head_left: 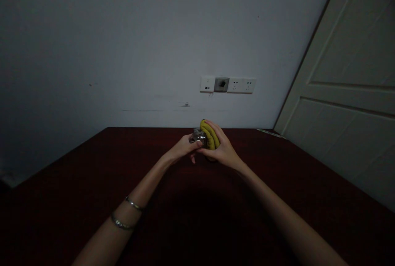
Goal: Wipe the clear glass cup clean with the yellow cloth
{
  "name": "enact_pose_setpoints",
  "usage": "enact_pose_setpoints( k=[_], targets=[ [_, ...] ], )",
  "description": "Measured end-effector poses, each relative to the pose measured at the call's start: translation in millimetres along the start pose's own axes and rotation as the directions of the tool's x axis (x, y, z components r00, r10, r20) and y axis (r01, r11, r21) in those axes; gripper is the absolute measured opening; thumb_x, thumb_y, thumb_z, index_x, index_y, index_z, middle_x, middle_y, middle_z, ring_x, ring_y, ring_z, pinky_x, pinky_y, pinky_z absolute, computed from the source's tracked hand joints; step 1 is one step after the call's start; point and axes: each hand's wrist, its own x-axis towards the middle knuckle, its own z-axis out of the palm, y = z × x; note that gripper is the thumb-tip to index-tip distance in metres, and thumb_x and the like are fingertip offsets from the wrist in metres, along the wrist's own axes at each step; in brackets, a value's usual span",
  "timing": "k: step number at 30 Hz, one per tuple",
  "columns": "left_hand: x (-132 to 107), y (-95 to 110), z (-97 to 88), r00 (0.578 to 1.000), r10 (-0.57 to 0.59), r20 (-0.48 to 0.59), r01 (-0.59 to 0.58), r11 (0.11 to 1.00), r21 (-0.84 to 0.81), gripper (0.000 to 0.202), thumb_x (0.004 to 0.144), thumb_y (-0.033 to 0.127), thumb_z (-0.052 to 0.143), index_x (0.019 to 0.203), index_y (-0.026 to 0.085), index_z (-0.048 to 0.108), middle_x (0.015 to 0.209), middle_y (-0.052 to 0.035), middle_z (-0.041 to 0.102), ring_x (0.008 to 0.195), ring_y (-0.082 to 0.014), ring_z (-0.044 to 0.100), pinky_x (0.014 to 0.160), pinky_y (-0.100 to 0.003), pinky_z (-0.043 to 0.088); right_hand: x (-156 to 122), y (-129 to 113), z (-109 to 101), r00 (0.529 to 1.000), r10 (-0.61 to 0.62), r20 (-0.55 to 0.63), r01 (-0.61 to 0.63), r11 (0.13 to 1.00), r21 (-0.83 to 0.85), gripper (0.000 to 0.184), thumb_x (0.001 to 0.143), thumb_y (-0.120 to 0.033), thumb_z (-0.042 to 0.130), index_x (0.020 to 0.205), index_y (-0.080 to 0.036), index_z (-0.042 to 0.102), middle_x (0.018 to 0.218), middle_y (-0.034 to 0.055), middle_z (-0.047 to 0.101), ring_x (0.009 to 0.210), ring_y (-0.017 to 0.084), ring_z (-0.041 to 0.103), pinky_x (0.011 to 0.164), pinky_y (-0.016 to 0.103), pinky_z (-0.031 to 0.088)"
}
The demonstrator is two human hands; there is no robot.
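Note:
My left hand (186, 147) is closed around a small, clear, shiny object that looks like a glass (199, 136), its exact shape partly covered by my fingers. In my right hand (226, 150) is a folded yellow cloth (210, 135), pressed against the right side of the glass. The thumb of my right hand lies below the cloth, close to the left thumb. Both hands are held together over the far part of a dark red table (148, 175). Two metal bangles (121, 222) circle my left forearm.
Behind the table rises a pale wall (138, 43) with a row of sockets and switches (240, 85). A light panelled door (348, 126) stands at the right. Near the far right table edge lies a thin pale strip (271, 133).

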Motion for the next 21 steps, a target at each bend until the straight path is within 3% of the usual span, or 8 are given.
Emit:
enact_pose_setpoints(
  k=[5, 7, 10, 13, 17, 21],
  targets=[
    [-1, -3, -4.4, 1.000, -0.001, 0.021, 0.000, 1.000, 0.028, 0.082, 0.051, 0.037, 0.080, 0.121, 0.015, 0.043, 0.090, -0.0051, 0.060, 0.065, -0.0127, 0.058, 0.047, -0.023, 0.051, 3, 2, 0, 0.962, 0.261, -0.080, -0.230, 0.933, 0.277, 0.081, 0.056, -0.033, 0.078, 0.128, -0.018, 0.045, 0.129, 0.0128, 0.052, 0.117, 0.025, 0.051, 0.103, 0.042, 0.038],
    [-1, -4, -2.0, 0.998, 0.058, -0.029, -0.055, 0.994, 0.091, 0.088, 0.050, 0.026, 0.081, 0.126, 0.018, 0.039, 0.103, -0.0093, 0.059, 0.084, -0.0188, 0.062, 0.064, -0.029, 0.055, 5, 4, 2, 0.940, 0.334, -0.068, -0.293, 0.894, 0.340, 0.078, 0.054, -0.033, 0.078, 0.125, -0.017, 0.048, 0.127, 0.0129, 0.054, 0.115, 0.025, 0.053, 0.101, 0.042, 0.040],
    [-1, -5, 3.0, 0.979, 0.181, -0.095, -0.165, 0.974, 0.154, 0.091, 0.050, 0.018, 0.081, 0.129, 0.019, 0.036, 0.120, -0.0136, 0.054, 0.107, -0.0253, 0.055, 0.088, -0.041, 0.048, 5, 5, 5, 0.916, 0.400, -0.035, -0.362, 0.860, 0.361, 0.074, 0.054, -0.032, 0.078, 0.121, -0.017, 0.051, 0.125, 0.0125, 0.056, 0.113, 0.025, 0.054, 0.100, 0.043, 0.041],
    [-1, -5, 6.2, 0.974, 0.197, -0.115, -0.175, 0.968, 0.178, 0.083, 0.053, 0.020, 0.080, 0.125, 0.018, 0.039, 0.122, -0.0153, 0.054, 0.109, -0.0264, 0.055, 0.092, -0.047, 0.044, 4, 5, 7, 0.911, 0.413, 0.009, -0.387, 0.843, 0.374, 0.070, 0.057, -0.033, 0.076, 0.121, -0.018, 0.051, 0.125, 0.0122, 0.056, 0.112, 0.024, 0.055, 0.099, 0.042, 0.042],
    [-3, 0, 8.4, 0.968, 0.205, -0.143, -0.164, 0.953, 0.255, 0.078, 0.052, 0.022, 0.081, 0.119, 0.016, 0.042, 0.116, -0.0149, 0.057, 0.103, -0.0251, 0.059, 0.090, -0.046, 0.045, 4, 7, 7, 0.913, 0.400, 0.080, -0.398, 0.830, 0.392, 0.070, 0.059, -0.035, 0.075, 0.122, -0.018, 0.048, 0.125, 0.0125, 0.055, 0.110, 0.023, 0.057, 0.095, 0.040, 0.045],
    [-5, 4, 9.6, 0.954, 0.233, -0.189, -0.149, 0.914, 0.377, 0.077, 0.051, 0.027, 0.081, 0.118, 0.014, 0.044, 0.113, -0.0128, 0.059, 0.100, -0.0235, 0.059, 0.089, -0.042, 0.046, 3, 5, 4, 0.937, 0.347, 0.028, -0.333, 0.870, 0.364, 0.058, 0.067, -0.038, 0.069, 0.119, -0.018, 0.051, 0.120, 0.0111, 0.058, 0.109, 0.023, 0.056, 0.096, 0.040, 0.044]
  ],
)
